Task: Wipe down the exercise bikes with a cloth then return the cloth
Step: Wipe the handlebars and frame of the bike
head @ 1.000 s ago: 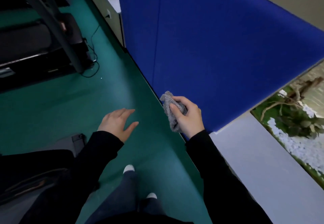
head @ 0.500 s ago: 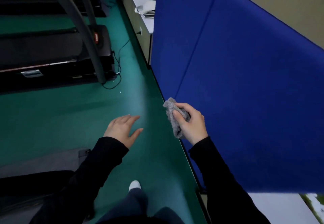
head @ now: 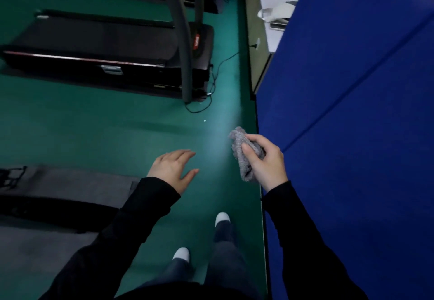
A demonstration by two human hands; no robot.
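Note:
A bunched grey cloth (head: 242,153) sits in my right hand (head: 266,162), which is closed around it at chest height beside a blue partition. My left hand (head: 172,169) floats over the green floor with flat, spread fingers and nothing in it. Both arms wear black sleeves. No exercise bike is clearly visible in this view; only treadmill-like machines show.
A tall blue partition (head: 347,123) walls off the right side. A black treadmill (head: 101,48) with a grey upright stands ahead on the left, its cable trailing on the green floor (head: 105,135). A grey mat (head: 58,187) lies at lower left. A white counter (head: 274,1) sits beyond the partition.
The view has advanced along the aisle: the treadmill came closer and the planter and sill on the right dropped out of sight. Both hands keep the same pose, cloth still held.

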